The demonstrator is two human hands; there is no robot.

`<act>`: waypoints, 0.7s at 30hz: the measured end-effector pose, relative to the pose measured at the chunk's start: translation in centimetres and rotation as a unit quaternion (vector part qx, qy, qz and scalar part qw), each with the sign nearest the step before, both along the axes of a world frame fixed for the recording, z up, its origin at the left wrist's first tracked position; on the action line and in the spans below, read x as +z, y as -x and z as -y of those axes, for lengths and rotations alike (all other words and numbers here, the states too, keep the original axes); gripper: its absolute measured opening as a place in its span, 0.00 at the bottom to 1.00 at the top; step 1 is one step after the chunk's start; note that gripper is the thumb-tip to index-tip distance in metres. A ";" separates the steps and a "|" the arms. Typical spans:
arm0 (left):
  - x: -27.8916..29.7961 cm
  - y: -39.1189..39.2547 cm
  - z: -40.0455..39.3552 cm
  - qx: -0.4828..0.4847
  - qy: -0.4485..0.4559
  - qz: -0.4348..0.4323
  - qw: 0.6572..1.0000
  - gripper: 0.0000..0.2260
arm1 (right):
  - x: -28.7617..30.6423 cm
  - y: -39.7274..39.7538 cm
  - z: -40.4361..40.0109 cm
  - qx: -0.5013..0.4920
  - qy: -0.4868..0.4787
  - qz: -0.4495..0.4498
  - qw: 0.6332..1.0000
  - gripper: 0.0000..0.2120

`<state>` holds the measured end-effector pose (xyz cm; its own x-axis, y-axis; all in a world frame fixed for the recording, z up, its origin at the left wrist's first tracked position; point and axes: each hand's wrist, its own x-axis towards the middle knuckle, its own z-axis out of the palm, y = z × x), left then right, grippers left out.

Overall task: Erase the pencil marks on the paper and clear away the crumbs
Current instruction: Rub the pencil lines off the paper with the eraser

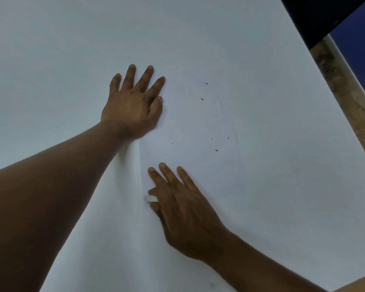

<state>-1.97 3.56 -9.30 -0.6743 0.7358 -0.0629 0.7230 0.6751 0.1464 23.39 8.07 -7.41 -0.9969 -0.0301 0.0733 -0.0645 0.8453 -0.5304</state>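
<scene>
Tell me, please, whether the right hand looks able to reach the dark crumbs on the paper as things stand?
Probably yes: the right hand, holding the eraser, lies flat on the paper, and only bare sheet separates it from the crumbs.

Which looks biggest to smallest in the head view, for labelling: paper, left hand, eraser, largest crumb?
1. paper
2. left hand
3. eraser, mostly hidden in the right hand
4. largest crumb

two hands (133, 104), one eraser (151, 199), one paper (251, 186)
</scene>
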 end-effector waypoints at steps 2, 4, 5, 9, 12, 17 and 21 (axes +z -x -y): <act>0.0 0.0 0.0 0.000 0.002 -0.002 1.000 0.28 | -0.4 -0.4 -1.8 0.002 -0.014 -0.003 1.000 0.19; 0.0 -0.1 0.0 -0.002 0.003 -0.005 1.000 0.28 | -0.6 -0.6 -4.4 -0.031 -0.036 0.008 0.999 0.18; 0.0 -0.1 0.1 -0.003 0.003 -0.005 1.000 0.28 | -0.7 -0.6 -6.0 -0.058 -0.057 0.016 0.997 0.20; 0.0 -0.1 0.0 -0.005 0.005 -0.004 1.000 0.28 | -0.4 -1.5 -11.5 -0.161 -0.083 0.031 0.983 0.25; 0.1 -0.1 0.0 -0.003 0.005 -0.003 1.000 0.28 | 0.2 -2.5 -10.8 -0.142 -0.073 0.008 0.987 0.24; 0.3 -0.2 0.0 -0.003 0.006 -0.005 1.000 0.28 | 0.5 -4.2 -4.0 0.034 -0.022 0.001 0.999 0.15; 0.1 -0.1 0.1 -0.007 0.006 -0.007 1.000 0.28 | -0.2 -4.2 -2.8 0.078 -0.039 0.028 0.996 0.20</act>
<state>-1.83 3.49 -9.15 -0.6647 0.7445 -0.0623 0.7346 0.6665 0.1271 27.59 10.86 -7.61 -0.9820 -0.1887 0.0100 -0.1712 0.8662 -0.4695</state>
